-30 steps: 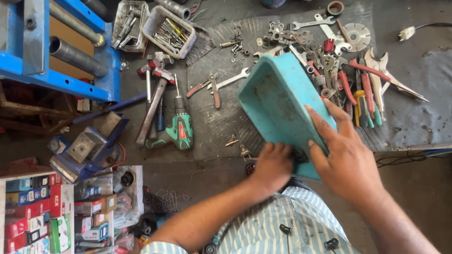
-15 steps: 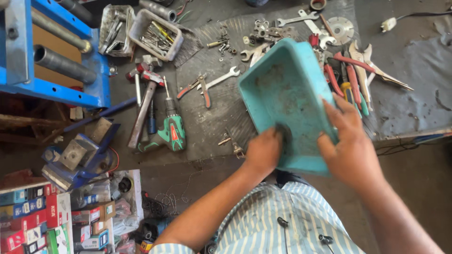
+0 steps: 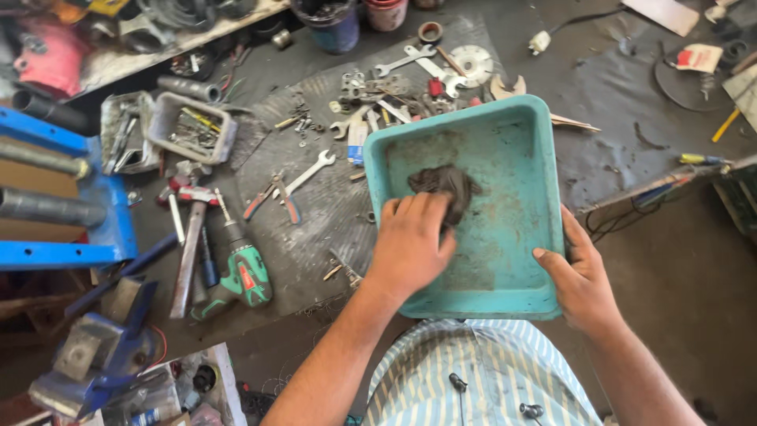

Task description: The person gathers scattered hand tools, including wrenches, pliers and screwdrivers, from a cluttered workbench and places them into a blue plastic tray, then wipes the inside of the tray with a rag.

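Note:
A teal plastic tray (image 3: pixel 516 134) is held in front of my chest, its open side facing up at me. My right hand (image 3: pixel 582 280) grips its near right corner, thumb over the rim. My left hand (image 3: pixel 410 243) is inside the tray, pressing a dark dirty rag (image 3: pixel 443 184) against the stained bottom. The tray hides the tools lying on the bench behind it.
The dark workbench holds wrenches (image 3: pixel 309 171), red-handled pliers (image 3: pixel 270 199), a green cordless drill (image 3: pixel 244 278), a hammer (image 3: pixel 189 244) and a grey bin of small parts (image 3: pixel 192 126). A blue metal frame (image 3: pixel 71 197) and a blue vise (image 3: pixel 98 347) stand at left. Buckets (image 3: pixel 331 24) sit at the back.
The tray has turned from tilted on edge to face me. My left hand has moved from its lower edge to inside, with a rag. My view shifted, showing more bench.

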A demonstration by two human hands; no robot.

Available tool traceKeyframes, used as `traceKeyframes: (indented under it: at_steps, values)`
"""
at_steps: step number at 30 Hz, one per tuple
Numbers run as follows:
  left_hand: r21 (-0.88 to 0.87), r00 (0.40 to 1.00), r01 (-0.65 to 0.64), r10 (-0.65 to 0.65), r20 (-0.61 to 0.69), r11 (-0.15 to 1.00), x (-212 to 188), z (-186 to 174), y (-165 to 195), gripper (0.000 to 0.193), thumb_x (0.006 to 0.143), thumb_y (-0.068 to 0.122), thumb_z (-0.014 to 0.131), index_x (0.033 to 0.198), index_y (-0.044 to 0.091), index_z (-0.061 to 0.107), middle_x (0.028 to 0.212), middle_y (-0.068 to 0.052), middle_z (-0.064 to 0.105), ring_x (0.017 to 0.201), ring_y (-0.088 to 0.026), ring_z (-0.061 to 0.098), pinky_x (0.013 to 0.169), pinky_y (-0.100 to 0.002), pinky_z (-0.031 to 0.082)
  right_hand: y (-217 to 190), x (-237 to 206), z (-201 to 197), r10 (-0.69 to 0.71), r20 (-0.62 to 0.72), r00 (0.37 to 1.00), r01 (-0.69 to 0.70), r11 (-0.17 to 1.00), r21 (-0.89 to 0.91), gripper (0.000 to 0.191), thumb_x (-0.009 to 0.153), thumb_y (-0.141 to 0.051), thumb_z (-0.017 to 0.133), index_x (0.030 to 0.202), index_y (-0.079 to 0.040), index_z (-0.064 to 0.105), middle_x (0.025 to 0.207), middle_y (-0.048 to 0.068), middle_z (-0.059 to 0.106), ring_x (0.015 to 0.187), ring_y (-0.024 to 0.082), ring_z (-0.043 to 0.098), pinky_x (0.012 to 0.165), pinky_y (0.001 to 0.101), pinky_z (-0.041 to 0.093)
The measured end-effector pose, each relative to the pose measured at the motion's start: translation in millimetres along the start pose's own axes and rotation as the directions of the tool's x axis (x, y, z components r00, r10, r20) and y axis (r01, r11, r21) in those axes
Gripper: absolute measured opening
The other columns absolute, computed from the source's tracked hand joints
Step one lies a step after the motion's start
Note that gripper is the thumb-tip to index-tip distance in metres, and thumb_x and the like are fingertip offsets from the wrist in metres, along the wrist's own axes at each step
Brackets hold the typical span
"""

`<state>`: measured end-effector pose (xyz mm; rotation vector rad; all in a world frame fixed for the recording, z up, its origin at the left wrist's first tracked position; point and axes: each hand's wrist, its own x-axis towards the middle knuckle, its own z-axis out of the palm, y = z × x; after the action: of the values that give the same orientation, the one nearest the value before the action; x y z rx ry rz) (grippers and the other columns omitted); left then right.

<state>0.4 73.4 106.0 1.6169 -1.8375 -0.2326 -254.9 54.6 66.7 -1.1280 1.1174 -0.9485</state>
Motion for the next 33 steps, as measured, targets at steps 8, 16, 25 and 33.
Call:
traceKeyframes:
  at_steps: [8,16,25,33]
  values:
    - [0.024,0.957,-0.238,0.230,0.179,0.971,12.0,91.0,68.5,0.029,0.090,0.010,0.061,0.117,0.003,0.067,0.123,-0.013,0.061,0.106,-0.029,0.062,0.089,-0.041,0.053,20.1,-16.3,-94.3,0.014,-0.222,0.975,0.038,0.974,0.225,0.073,0.090,0.003,0.053,0.161,-0.003,0.037,0.145,0.010,0.057,0.130,0.018,0.056,0.107,0.0348,0.047]
    - [-0.066,0.827,-0.352,0.343,0.446,0.934,31.2,213.9,140.6,0.018,0.090,0.012,0.059,0.101,0.002,0.068,0.107,-0.010,0.060,0.098,-0.028,0.064,0.078,-0.043,0.056,25.9,19.7,-241.8,0.158,-0.202,0.966,-0.104,0.961,0.257,0.067,0.092,-0.001,0.052,0.158,-0.006,0.042,0.140,0.010,0.059,0.122,0.019,0.060,0.098,0.0362,0.050]
    - [0.199,0.942,-0.010,-0.057,0.330,0.980,77.9,313.1,181.9,0.021,0.099,0.014,0.055,0.109,0.000,0.067,0.110,-0.013,0.061,0.095,-0.031,0.062,0.080,-0.043,0.055,59.8,123.4,-329.2,0.387,-0.077,0.919,-0.383,0.921,0.065,0.053,0.095,-0.010,0.059,0.148,-0.004,0.054,0.124,0.009,0.068,0.107,0.016,0.063,0.091,0.0326,0.051]
    - [0.381,0.962,0.195,-0.252,0.104,0.904,172.9,372.1,136.3,0.035,0.101,0.012,0.050,0.131,-0.006,0.053,0.134,-0.025,0.056,0.123,-0.041,0.059,0.107,-0.047,0.050,70.3,140.5,-344.5,0.376,-0.042,0.926,-0.372,0.925,0.079,0.053,0.096,-0.007,0.057,0.149,-0.004,0.050,0.124,0.008,0.066,0.107,0.012,0.062,0.092,0.0299,0.051]
